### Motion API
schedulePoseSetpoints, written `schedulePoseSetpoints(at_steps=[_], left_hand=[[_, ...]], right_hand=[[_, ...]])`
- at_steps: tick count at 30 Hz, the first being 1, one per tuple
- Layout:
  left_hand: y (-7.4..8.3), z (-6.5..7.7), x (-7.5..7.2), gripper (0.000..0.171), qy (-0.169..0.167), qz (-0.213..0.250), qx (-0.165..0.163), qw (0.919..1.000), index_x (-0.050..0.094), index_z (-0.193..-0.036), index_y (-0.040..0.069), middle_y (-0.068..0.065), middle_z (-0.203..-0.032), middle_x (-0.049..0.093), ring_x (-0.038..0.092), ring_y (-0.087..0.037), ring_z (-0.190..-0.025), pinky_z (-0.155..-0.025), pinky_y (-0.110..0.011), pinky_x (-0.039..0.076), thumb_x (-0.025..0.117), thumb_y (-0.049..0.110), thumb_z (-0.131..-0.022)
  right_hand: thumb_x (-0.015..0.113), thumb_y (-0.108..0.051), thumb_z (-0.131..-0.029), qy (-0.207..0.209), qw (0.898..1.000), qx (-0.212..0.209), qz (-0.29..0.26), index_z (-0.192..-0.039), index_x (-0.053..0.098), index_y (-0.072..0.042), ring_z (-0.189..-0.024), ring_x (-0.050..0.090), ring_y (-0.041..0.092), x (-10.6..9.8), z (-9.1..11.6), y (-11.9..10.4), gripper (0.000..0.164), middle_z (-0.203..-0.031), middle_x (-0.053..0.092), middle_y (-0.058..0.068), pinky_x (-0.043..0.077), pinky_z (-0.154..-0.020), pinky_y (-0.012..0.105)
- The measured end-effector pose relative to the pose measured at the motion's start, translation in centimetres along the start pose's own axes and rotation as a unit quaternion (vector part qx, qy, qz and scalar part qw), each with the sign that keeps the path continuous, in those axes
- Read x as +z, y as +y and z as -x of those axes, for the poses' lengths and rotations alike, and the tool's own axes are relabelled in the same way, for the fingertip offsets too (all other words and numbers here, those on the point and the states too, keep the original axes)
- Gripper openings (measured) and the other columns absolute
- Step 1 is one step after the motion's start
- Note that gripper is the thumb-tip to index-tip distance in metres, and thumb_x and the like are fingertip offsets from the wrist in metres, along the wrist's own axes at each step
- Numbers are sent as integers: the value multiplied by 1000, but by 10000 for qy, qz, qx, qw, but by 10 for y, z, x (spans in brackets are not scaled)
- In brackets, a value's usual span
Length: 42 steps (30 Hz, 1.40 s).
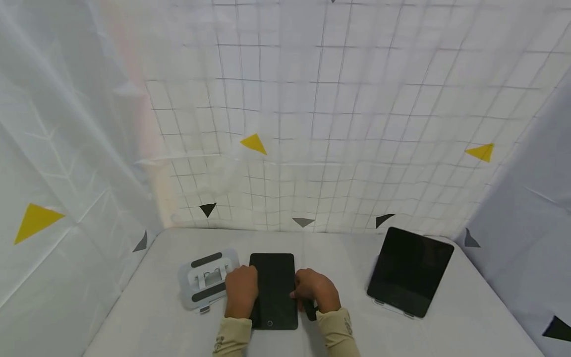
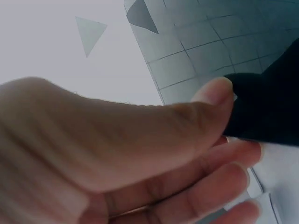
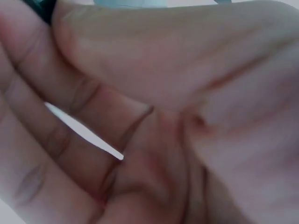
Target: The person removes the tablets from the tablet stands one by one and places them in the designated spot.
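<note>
A black tablet (image 1: 278, 292) with a round home button lies upright in front of me, its screen facing up. My left hand (image 1: 241, 291) pinches its left edge. The left wrist view shows that thumb over the dark tablet (image 2: 268, 109) and the fingers beneath. At the opposite edge, my right hand (image 1: 315, 289) pinches the tablet with thumb and forefinger; only a dark corner of it shows in the right wrist view. Whether the tablet touches the table, I cannot tell. Just left of the left hand sits a grey folding stand (image 1: 184, 277) with black pads.
Another tablet (image 1: 410, 272) leans on a stand at the right of the white-covered table (image 1: 147, 317). A white gridded sheet (image 1: 357, 129) with coloured triangles hangs behind the table, and more sheets close off both sides.
</note>
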<state>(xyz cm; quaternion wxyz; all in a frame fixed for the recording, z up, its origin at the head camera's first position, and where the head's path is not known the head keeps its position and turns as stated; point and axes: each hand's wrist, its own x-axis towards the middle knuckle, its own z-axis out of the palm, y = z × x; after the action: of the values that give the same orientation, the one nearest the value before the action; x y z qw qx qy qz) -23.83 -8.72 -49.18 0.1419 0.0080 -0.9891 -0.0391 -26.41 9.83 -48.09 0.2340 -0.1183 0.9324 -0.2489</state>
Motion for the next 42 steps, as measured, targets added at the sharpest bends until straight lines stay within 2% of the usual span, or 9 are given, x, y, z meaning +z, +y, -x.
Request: schedulePoseSetpoints(at_steps=[5, 12, 17, 23, 27, 31, 35, 38, 42], left_hand=[[-3, -3, -1, 19, 86, 6, -44, 10000, 65, -64, 5, -10, -59, 57, 58, -26, -54, -49, -41, 47, 80, -1, -76], [-6, -6, 2, 14, -445, 39, -236, 9987, 69, -71, 5, -10, -64, 60, 60, -28, -59, -56, -44, 49, 79, 2, -79], [-5, -6, -2, 13, -479, 153, -200, 9985, 69, -71, 4, -9, -61, 58, 56, -25, -55, -56, -43, 49, 78, 0, -79], [-3, -3, -22, 10, -822, 589, -47, 9949, 68, -74, 4, -9, -66, 59, 58, -27, -59, -59, -46, 48, 76, 4, -81], [10, -5, -26, 18, -429, 1102, 283, 9926, 63, -73, 8, -4, -62, 55, 53, -20, -53, -51, -39, 45, 77, 12, -83], [37, -10, -25, 15, 4, 1542, 865, 9842, 66, -85, 12, 1, -69, 60, 55, -14, -59, -51, -33, 45, 77, 23, -87], [63, -12, -25, 18, 573, 1850, 1492, 9697, 69, -97, 13, 3, -77, 63, 58, -13, -69, -54, -29, 46, 76, 27, -88], [78, -12, -23, 23, 957, 1971, 1848, 9580, 70, -104, 13, 3, -84, 66, 60, -13, -75, -56, -26, 48, 76, 29, -88], [93, -10, -23, 29, 1037, 2072, 2009, 9518, 69, -109, 14, 1, -95, 68, 61, -14, -81, -61, -27, 50, 74, 35, -90]], right_hand=[[71, -14, -91, -72, 9995, -154, -250, -75, 64, -6, -56, 62, 19, 1, -2, 1, 20, -57, 64, 4, 46, -58, 33], [71, -14, -91, -155, 9975, -234, -655, -79, 63, -5, -56, 63, 19, 7, -1, 3, 17, -61, 64, 6, 48, -58, 34], [71, -14, -91, -114, 9990, -233, -367, -75, 63, -6, -54, 63, 19, 6, -1, 0, 20, -57, 64, 5, 46, -57, 34], [71, -13, -91, 177, 9997, -135, -74, -77, 66, -4, -54, 61, 18, -9, 10, -2, 18, -56, 63, 5, 45, -56, 33], [71, -15, -92, 666, 9970, -364, -157, -83, 66, -3, -55, 60, 18, -29, 23, 5, 16, -59, 61, 5, 47, -55, 32], [70, -18, -93, 1532, 9860, -615, -230, -88, 62, -5, -58, 55, 16, -48, 34, 15, 16, -66, 57, 1, 45, -54, 32], [69, -21, -94, 2584, 9633, -670, -264, -94, 61, -8, -65, 54, 15, -64, 43, 25, 15, -75, 59, 0, 45, -57, 34], [67, -23, -95, 3155, 9463, -585, -385, -103, 60, -8, -71, 59, 16, -72, 52, 36, 18, -84, 65, 2, 49, -62, 36], [65, -26, -97, 3683, 9279, -374, -446, -113, 59, -7, -80, 63, 21, -82, 67, 53, 25, -94, 67, 8, 52, -66, 40]])
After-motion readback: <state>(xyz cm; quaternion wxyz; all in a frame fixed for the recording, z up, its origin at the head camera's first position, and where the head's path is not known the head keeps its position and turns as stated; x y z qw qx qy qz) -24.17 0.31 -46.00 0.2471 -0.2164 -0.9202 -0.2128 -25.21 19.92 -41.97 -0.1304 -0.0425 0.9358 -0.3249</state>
